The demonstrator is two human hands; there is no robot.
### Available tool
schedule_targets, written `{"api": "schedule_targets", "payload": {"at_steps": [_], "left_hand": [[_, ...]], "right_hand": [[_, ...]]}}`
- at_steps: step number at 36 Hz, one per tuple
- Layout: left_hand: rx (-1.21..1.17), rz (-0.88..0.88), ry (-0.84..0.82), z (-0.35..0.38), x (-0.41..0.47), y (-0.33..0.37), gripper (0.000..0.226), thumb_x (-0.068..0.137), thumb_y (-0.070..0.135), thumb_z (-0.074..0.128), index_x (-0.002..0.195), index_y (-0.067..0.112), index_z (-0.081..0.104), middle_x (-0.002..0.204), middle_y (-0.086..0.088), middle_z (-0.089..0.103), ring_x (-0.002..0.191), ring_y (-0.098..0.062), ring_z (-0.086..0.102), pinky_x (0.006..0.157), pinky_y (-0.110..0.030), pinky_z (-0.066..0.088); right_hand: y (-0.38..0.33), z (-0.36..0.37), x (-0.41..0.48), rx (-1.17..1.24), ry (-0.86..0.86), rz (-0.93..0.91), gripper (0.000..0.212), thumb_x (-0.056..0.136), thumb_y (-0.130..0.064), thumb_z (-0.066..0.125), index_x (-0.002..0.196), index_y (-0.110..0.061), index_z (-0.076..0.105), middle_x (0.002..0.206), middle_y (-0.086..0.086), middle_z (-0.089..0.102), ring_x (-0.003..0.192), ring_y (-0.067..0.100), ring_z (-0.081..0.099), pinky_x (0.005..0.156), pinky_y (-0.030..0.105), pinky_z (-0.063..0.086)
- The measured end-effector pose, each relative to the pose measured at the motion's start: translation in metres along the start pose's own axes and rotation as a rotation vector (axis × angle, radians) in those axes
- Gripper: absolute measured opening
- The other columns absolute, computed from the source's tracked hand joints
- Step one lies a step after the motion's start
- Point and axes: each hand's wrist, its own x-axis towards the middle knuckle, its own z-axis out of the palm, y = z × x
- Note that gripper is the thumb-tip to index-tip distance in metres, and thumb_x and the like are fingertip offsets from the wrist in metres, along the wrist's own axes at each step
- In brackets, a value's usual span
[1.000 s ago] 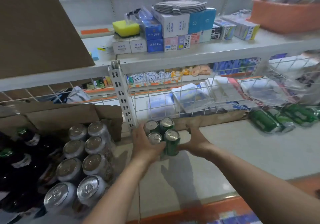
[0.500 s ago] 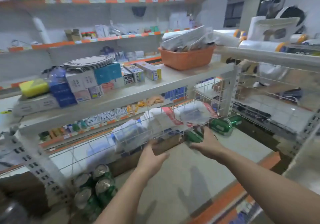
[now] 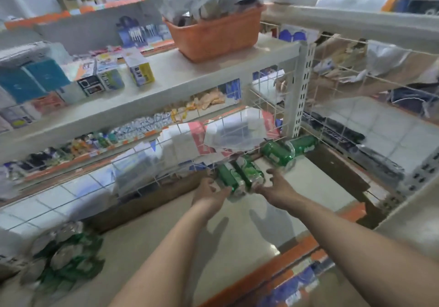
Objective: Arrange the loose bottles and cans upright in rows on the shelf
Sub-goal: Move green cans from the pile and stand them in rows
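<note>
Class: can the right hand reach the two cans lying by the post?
Probably yes: the right hand is open, just short of the cans, with only bare shelf between.

1 head view, forward-down, close over the shelf (image 3: 237, 226)

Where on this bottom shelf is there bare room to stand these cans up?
Bare shelf runs from the standing cans at left to the brown side board. Crowded: lying cans along the back, toward the right.
</note>
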Motion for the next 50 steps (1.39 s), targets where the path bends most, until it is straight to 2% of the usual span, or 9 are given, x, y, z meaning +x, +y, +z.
{"api": "schedule_targets", "payload": {"at_steps": [6,9,12,16,19,30,35,40,50], "left_hand": [[-0.081,-0.06,-0.029,0.032,0.019,0.003,0.07,0.081,0.051,0.077,0.135,0.02,0.045,0.126,-0.006,0.058,0.106,-0.025,0.063,0.093,-0.045,0.057],[-0.161,-0.042,-0.018,0.048,0.022,0.006,0.036,0.088,0.037,0.075,0.113,0.026,0.051,0.104,-0.002,0.066,0.08,-0.014,0.062,0.062,-0.027,0.054],[-0.242,-0.064,0.011,0.065,0.03,0.007,0.04,0.091,0.031,0.074,0.119,0.019,0.048,0.104,-0.001,0.069,0.072,-0.009,0.062,0.044,-0.016,0.045],[-0.312,-0.092,0.134,0.078,0.041,0.006,0.033,0.086,0.035,0.076,0.108,0.024,0.054,0.101,-0.002,0.071,0.084,-0.02,0.07,0.064,-0.028,0.052],[-0.398,-0.111,0.179,0.079,0.042,0.006,0.035,0.084,0.028,0.081,0.11,0.015,0.061,0.099,-0.005,0.072,0.079,-0.02,0.071,0.053,-0.024,0.052],[-0.087,0.049,0.337,0.02,0.029,0.016,0.043,0.074,0.028,0.082,0.105,0.021,0.054,0.113,-0.006,0.062,0.092,-0.02,0.058,0.08,-0.029,0.044],[0.096,0.115,0.298,0.008,0.027,0.013,0.042,0.069,0.029,0.081,0.103,0.028,0.056,0.119,-0.005,0.06,0.103,-0.024,0.061,0.088,-0.031,0.049],[0.12,0.23,0.275,0.014,0.031,-0.004,0.049,0.066,0.026,0.082,0.11,0.02,0.062,0.112,-0.003,0.057,0.106,-0.024,0.056,0.092,-0.036,0.048],[-0.187,0.22,0.085,0.021,0.042,-0.027,0.101,0.072,0.001,0.085,0.151,0.023,0.025,0.118,0.005,0.061,0.083,0.009,0.063,0.057,-0.001,0.045]], "right_hand": [[0.005,0.009,0.037,0.011,0.01,0.037,0.074,0.092,-0.042,0.07,0.149,-0.008,0.036,0.133,0.017,0.061,0.102,0.028,0.057,0.081,0.034,0.045],[0.01,0.013,0.047,0.033,0.028,0.057,0.072,0.089,-0.048,0.073,0.137,-0.002,0.047,0.129,0.018,0.062,0.112,0.033,0.061,0.081,0.033,0.044],[0.018,0.018,0.057,0.055,0.034,0.078,0.07,0.081,-0.054,0.077,0.122,0.001,0.061,0.117,0.017,0.069,0.106,0.035,0.066,0.078,0.037,0.051],[0.031,0.023,0.069,0.103,0.061,0.056,0.06,0.078,-0.06,0.076,0.095,-0.003,0.075,0.093,0.016,0.076,0.088,0.034,0.072,0.069,0.038,0.054],[0.037,0.026,0.07,0.127,0.084,0.035,0.054,0.079,-0.059,0.077,0.087,-0.005,0.077,0.085,0.012,0.077,0.08,0.03,0.073,0.067,0.039,0.056],[0.003,-0.002,0.043,0.036,0.219,-0.26,0.017,0.089,-0.021,0.076,0.1,-0.009,0.069,0.094,0.002,0.063,0.086,0.017,0.056,0.065,0.023,0.038],[-0.023,0.002,0.039,-0.109,0.156,-0.34,0.045,0.092,-0.013,0.071,0.135,-0.01,0.061,0.131,0.013,0.052,0.117,0.026,0.053,0.091,0.02,0.033],[-0.027,0.013,0.042,-0.115,0.15,-0.398,0.049,0.089,-0.011,0.073,0.137,-0.01,0.06,0.132,0.014,0.054,0.12,0.029,0.053,0.098,0.027,0.04],[-0.029,0.032,0.068,-0.049,0.047,-0.427,0.063,0.089,-0.016,0.075,0.147,-0.02,0.053,0.144,0.007,0.047,0.128,0.022,0.052,0.109,0.03,0.04]]}}
